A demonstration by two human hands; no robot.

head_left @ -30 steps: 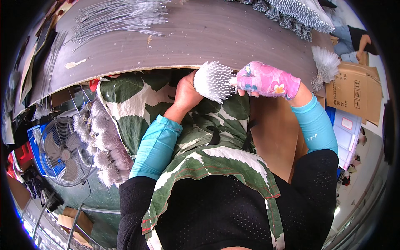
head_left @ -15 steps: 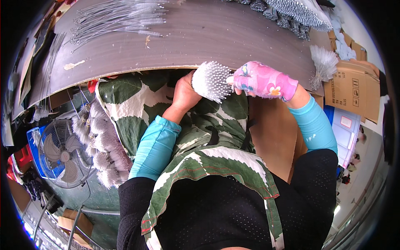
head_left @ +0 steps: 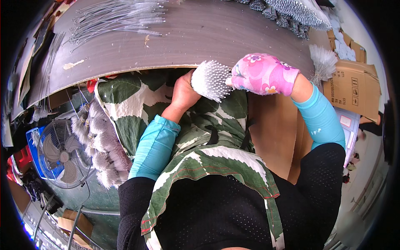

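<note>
A thick bundle of thin wire brushes [head_left: 211,81] with white bristled tips stands just off the table's near edge, tips facing up toward me. My bare left hand [head_left: 185,92] is closed around its left side; the lower part of the bundle is hidden. On the right, my right hand [head_left: 259,74] wears a pink flowered glove with bare fingertips. Those fingertips are pinched together against the bundle's right edge. What lies between them is too small to make out.
Loose wire brushes [head_left: 121,16] lie on the brown table [head_left: 183,48], with twisted-wire bundles [head_left: 291,16] at the far right. Another brush bundle [head_left: 323,62] rests by a cardboard box [head_left: 354,89]. At left are a fan [head_left: 64,156] and hanging brush bundles [head_left: 106,137].
My right hand has turned over and risen slightly beside the bundle, and its elbow has swung outward to the right. The left hand and the bundle have stayed nearly still.
</note>
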